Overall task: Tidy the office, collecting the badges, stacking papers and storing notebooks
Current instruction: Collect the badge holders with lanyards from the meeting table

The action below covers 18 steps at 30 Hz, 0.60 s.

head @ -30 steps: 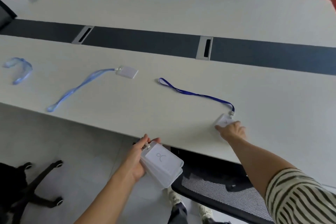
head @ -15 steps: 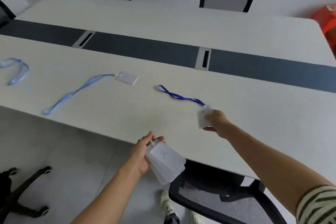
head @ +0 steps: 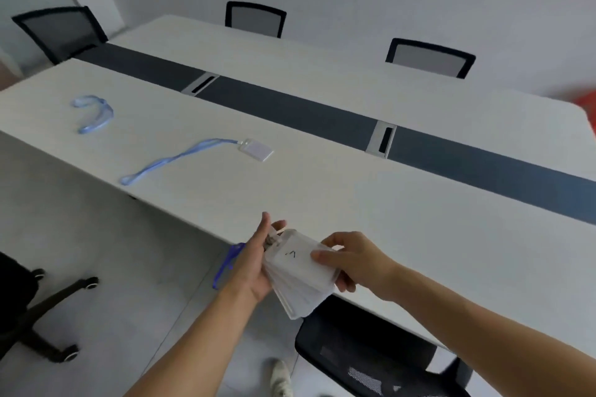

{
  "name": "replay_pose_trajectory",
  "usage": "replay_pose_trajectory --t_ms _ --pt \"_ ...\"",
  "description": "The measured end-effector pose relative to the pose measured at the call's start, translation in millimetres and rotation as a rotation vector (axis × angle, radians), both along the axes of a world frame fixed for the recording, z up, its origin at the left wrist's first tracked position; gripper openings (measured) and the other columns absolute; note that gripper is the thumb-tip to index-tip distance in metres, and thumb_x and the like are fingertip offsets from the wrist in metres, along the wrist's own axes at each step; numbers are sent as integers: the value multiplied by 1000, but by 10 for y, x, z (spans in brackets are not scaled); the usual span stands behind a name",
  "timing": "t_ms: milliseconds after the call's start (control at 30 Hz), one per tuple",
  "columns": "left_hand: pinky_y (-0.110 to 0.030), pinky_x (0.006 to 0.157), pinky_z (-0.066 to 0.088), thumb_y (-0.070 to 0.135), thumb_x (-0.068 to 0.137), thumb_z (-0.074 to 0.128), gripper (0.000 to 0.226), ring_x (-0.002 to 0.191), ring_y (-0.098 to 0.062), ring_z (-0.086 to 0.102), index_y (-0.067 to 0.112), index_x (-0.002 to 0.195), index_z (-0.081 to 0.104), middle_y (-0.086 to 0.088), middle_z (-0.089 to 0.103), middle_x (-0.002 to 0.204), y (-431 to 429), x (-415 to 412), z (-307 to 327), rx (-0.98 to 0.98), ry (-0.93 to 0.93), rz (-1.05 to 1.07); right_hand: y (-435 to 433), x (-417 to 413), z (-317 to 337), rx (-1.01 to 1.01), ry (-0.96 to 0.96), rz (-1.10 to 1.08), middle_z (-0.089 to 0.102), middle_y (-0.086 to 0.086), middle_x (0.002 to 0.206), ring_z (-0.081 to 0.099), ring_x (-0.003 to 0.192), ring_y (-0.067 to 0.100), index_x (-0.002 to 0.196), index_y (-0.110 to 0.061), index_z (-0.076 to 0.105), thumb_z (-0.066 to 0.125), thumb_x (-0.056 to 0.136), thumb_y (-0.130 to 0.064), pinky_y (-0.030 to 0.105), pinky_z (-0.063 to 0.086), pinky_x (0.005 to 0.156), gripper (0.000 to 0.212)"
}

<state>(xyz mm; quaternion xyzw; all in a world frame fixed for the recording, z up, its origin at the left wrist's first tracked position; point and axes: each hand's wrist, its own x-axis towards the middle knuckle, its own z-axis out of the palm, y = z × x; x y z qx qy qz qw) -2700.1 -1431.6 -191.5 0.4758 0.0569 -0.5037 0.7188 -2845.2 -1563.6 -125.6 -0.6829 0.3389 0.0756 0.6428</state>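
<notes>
Head view only. Holding a fanned stack of badges (head: pixel 300 280) in the left hand (head: pixel 253 267), just off the near edge of the desk (head: pixel 354 203), hand curled round the clip end, one finger sticking up straight. Pinching the far corner of the top badge (head: pixel 295 256) with the right hand (head: pixel 358 263), thumb above and fingers (head: pixel 346 284) tucked beneath, apparently settling it onto the pile. Trailing below the left wrist, a dark blue lanyard (head: pixel 227 264) (probably that badge's own, though hidden at its clip). Well apart to the left on the desk, one more badge (head: pixel 256 150) lying flat with its pale blue lanyard (head: pixel 174 159) stretched toward the near edge; farther left again, a curled pale blue lanyard (head: pixel 93 113), with no holder visible on it. Judging from this: collecting well under way, several badges in hand, at least one more and the curled lanyard left to fetch. No papers or notebooks anywhere in view, so impossible to tell how stacking and storing stand. Tucked under the desk below the hands, a black mesh chair (head: pixel 371 361).
</notes>
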Motion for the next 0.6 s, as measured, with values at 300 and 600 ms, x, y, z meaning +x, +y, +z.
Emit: replay_pose_trajectory --t_ms 300,600 --pt "-36 66 58 44 88 60 36 76 -21 71 16 65 64 -6 73 87 573 146 147 -97 73 169 442 168 -208 169 40 120 69 3 97 69 81 20 116 -16 58 61 92 -43 30 48 54 37" --pt "-41 81 54 44 85 66 37 97 -22 72 18 59 64 -10 75 102 1475 1075 264 -113 42 342 1250 1279 -195 418 -41 173 67 12 74 65 57 18 103 -3 60 60 96 -19 23 49 46 17"
